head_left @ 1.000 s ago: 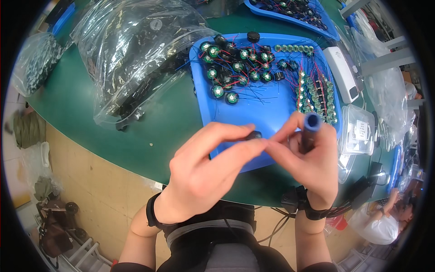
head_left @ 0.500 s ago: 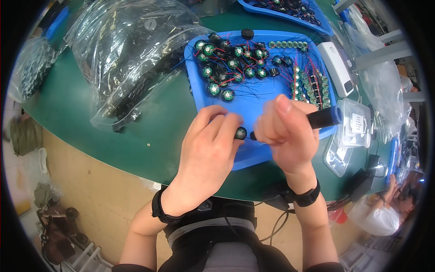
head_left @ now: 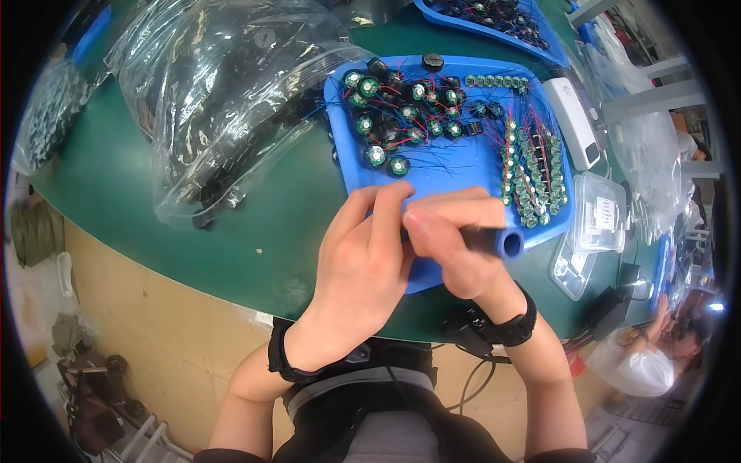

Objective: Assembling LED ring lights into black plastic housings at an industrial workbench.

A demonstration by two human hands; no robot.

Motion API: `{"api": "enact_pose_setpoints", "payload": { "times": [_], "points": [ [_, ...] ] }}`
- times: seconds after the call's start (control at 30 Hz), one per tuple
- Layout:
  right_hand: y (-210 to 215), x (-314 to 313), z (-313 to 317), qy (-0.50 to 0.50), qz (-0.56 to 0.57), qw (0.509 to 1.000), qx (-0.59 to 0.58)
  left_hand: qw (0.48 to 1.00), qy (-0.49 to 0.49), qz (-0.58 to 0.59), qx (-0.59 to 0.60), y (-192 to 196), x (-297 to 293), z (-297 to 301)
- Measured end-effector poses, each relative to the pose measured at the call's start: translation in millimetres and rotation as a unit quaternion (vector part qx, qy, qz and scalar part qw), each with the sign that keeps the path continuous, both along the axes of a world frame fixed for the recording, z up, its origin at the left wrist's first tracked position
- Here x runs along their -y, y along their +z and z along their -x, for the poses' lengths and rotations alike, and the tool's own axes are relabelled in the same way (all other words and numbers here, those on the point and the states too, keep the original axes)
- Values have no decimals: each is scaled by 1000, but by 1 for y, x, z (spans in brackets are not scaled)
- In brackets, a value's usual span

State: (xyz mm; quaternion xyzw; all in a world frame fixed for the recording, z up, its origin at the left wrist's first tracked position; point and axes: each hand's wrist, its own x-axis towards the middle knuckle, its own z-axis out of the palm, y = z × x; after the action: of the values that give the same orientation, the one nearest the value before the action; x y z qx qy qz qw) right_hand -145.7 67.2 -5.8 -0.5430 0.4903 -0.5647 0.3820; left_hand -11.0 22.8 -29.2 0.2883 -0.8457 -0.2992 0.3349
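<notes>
My left hand point(head_left: 361, 266) is closed over the near part of a blue tray point(head_left: 455, 171). Half a second ago its fingertips pinched a small round black part with a green circuit board; the hands now hide that part. My right hand point(head_left: 457, 241) wraps round a black cylindrical tool point(head_left: 488, 241) with a hollow blue end, pressed up against the left fingers. The tool's tip is hidden. Farther up the tray lie several loose round parts point(head_left: 408, 113) with red and blue wires. Rows of small green boards point(head_left: 532, 181) fill its right side.
A large clear bag point(head_left: 231, 85) of black parts covers the table's left. Right of the tray are a white device point(head_left: 571, 123) and a clear plastic box point(head_left: 600, 212). Another blue tray point(head_left: 502, 31) stands behind. A person point(head_left: 637, 359) sits at the right.
My right hand has moved left and down to meet the left hand, and the tool's blue end has swung toward me. The round part has gone out of sight between the hands.
</notes>
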Motion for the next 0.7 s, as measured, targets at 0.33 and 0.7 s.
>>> {"api": "enact_pose_setpoints", "payload": {
  "times": [0.33, 0.7],
  "points": [
    [-8, -2, -4, 69, 29, 988, -137, 998, -12, -42, -35, -2, 2, -6],
    [15, -11, 73, -133, 52, 917, 372, 999, -25, 27, 21, 2, 3, -2]
  ]
}}
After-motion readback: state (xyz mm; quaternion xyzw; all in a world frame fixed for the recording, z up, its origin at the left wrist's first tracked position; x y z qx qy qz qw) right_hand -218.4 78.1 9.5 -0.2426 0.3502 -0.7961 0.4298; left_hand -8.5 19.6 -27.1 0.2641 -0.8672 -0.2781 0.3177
